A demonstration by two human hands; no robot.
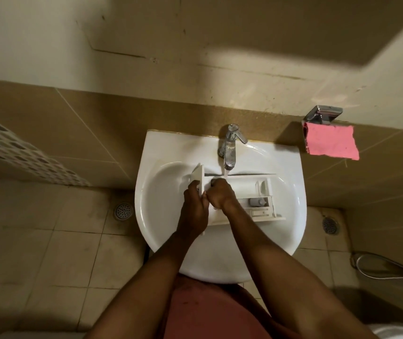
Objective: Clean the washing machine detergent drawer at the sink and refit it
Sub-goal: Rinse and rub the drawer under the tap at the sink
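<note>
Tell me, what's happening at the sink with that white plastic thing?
A person is washing a washing machine detergent drawer in the white sink. The left hand grips the drawer's front panel end. The right hand reaches into its compartment, fingers curled, right where water runs from the tap. Whether that hand holds anything cannot be seen. The drawer is not yet refitted. A pink cloth hangs on the wall beside the sink.

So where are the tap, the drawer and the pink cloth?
tap (229, 149): head view, on its chrome spout.
drawer (243, 185): head view, on its white main compartment.
pink cloth (330, 143): head view, on its middle.
</note>
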